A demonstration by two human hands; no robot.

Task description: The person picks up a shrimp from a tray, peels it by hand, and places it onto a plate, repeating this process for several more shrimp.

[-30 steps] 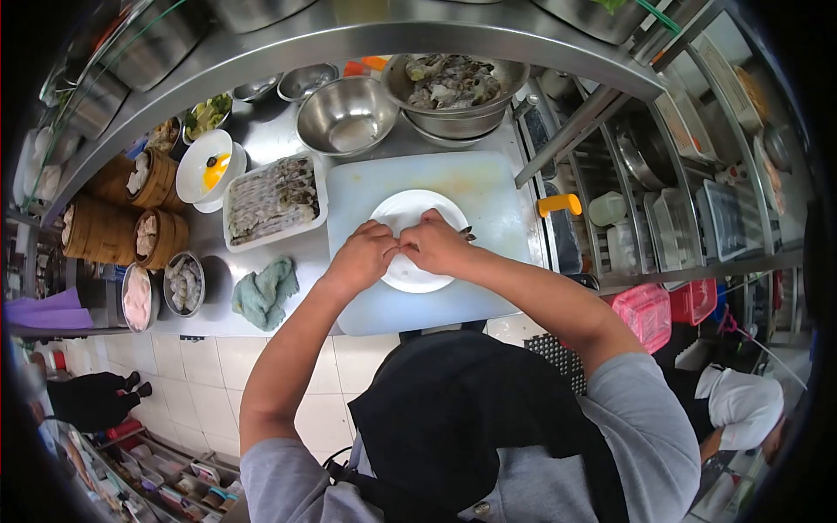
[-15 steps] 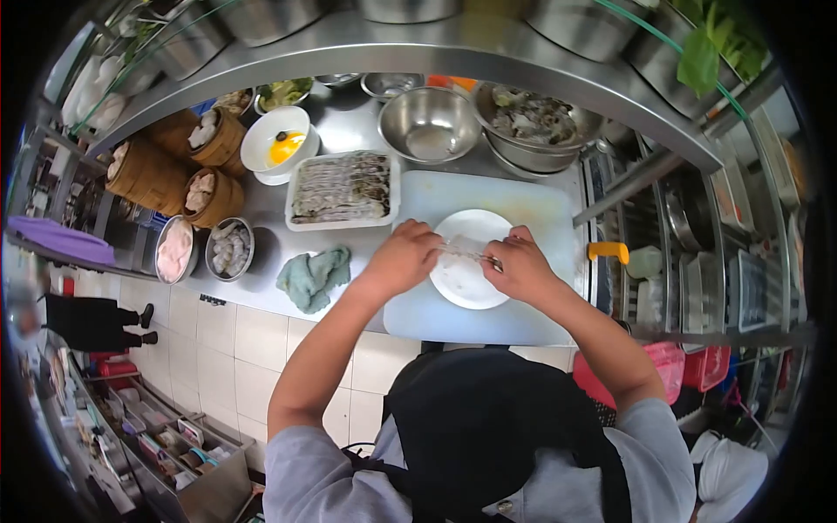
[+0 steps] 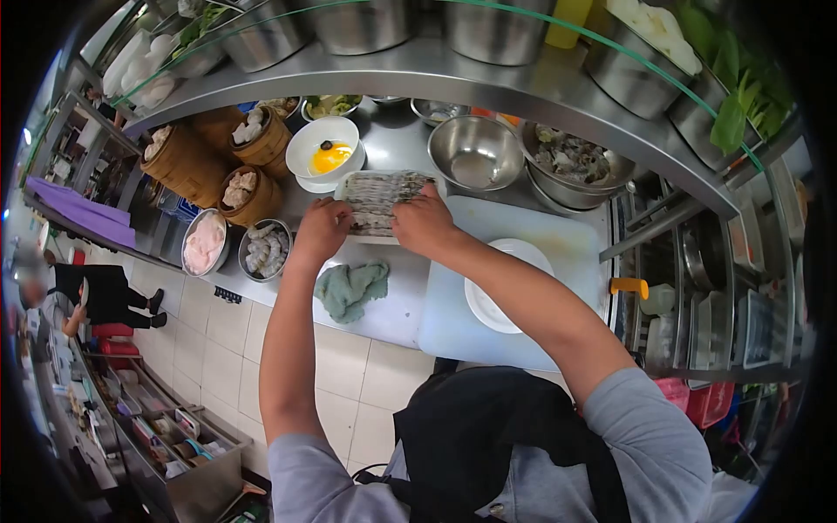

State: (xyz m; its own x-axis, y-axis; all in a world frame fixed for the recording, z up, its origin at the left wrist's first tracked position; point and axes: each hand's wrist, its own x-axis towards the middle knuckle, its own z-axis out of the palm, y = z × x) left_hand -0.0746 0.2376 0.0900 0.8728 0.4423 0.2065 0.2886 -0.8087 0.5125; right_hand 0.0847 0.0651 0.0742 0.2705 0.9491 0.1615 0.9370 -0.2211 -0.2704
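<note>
Over the white tray [image 3: 352, 179] my two hands face each other, fingers curled inward. The tray holds rows of long, grey-white stretched shrimp [image 3: 377, 190]. At the tray's left side, my left hand [image 3: 323, 228] pinches one end of a pale shrimp lying across the front row. My right hand [image 3: 422, 221] closes on the other end, its fingertips among the shrimp; its back hides the tray's right part. A white plate [image 3: 493, 305] rests on the pale blue cutting board [image 3: 445, 327], partly under my right forearm.
Beyond the tray are a white bowl with yolk [image 3: 301, 148], a steel bowl [image 3: 475, 152] and a bowl of raw shrimp [image 3: 571, 166]. Bamboo steamers [image 3: 187, 174] stand left. A green cloth [image 3: 349, 292] lies in front. The steel shelf [image 3: 418, 83] hangs overhead. Another person [image 3: 96, 292] stands far left.
Both hands have moved left and away from me, from above the plate to the tray. The pale strip they held over the plate is now down at the tray. The view has shifted slightly.
</note>
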